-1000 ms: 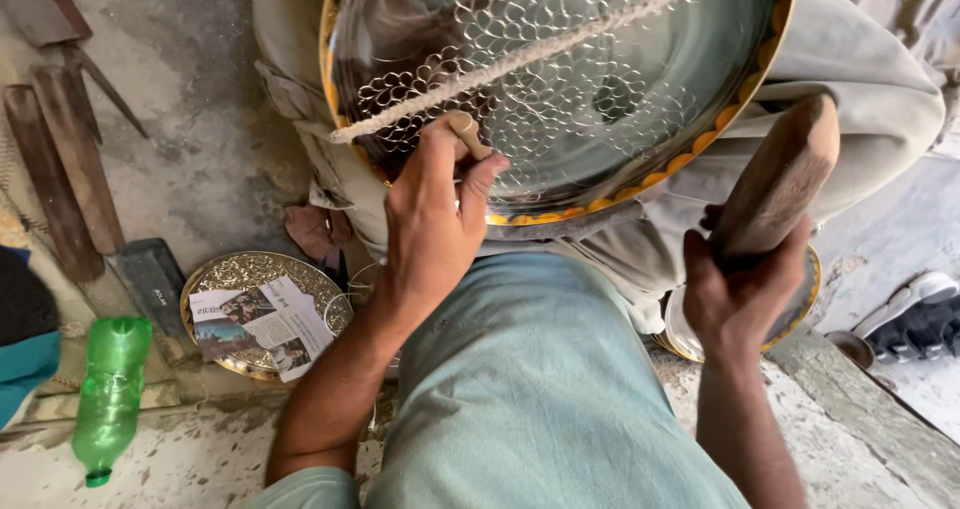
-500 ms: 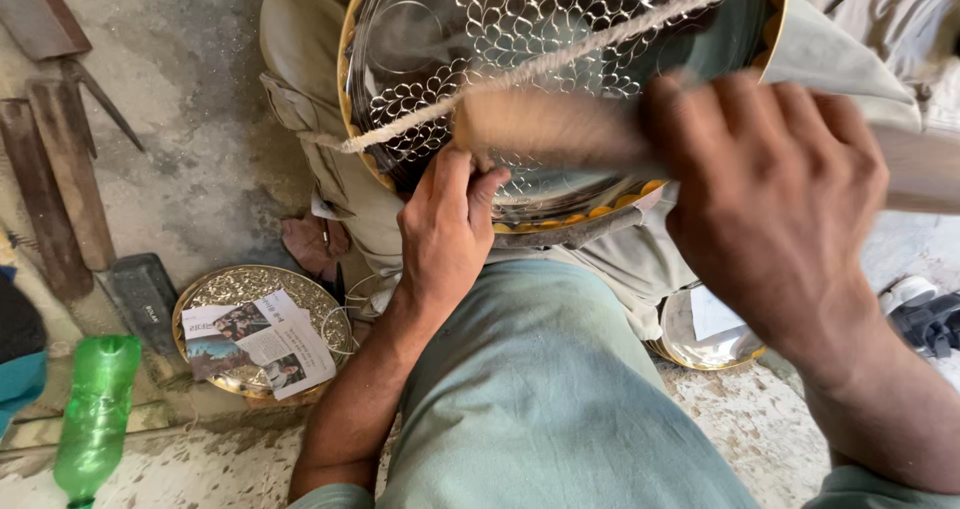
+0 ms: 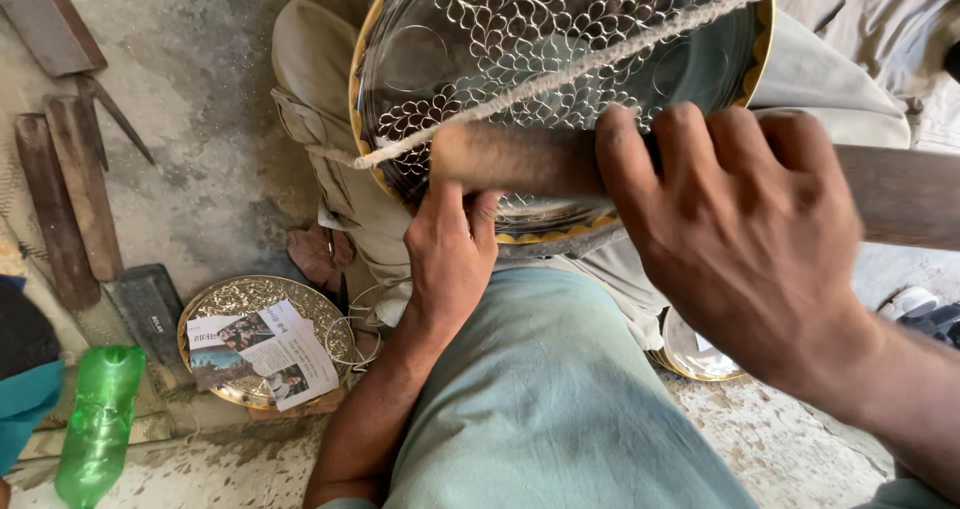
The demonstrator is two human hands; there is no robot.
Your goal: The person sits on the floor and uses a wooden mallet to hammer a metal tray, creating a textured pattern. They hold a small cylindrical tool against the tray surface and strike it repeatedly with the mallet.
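Note:
A round metal plate [image 3: 560,59] with a brass rim and a pattern of punched loops rests tilted against my lap. A pale cord [image 3: 560,74] runs slantwise across its face. My left hand [image 3: 450,254] is closed at the plate's lower edge, pinching a small tool that is mostly hidden behind the mallet. My right hand [image 3: 745,239] grips a wooden mallet [image 3: 520,159], held sideways, its blurred head just above my left hand.
On the concrete floor at left lie a brass dish [image 3: 235,304] with a printed paper [image 3: 262,352] on it, a green plastic bottle [image 3: 98,424], wooden-handled tools [image 3: 75,194] and a metal blade [image 3: 45,19]. Another brass dish [image 3: 695,354] peeks out under my right forearm.
My right hand has swung the mallet from low at the right up and across to the plate's lower edge, over my left hand. The left hand has stayed at the rim.

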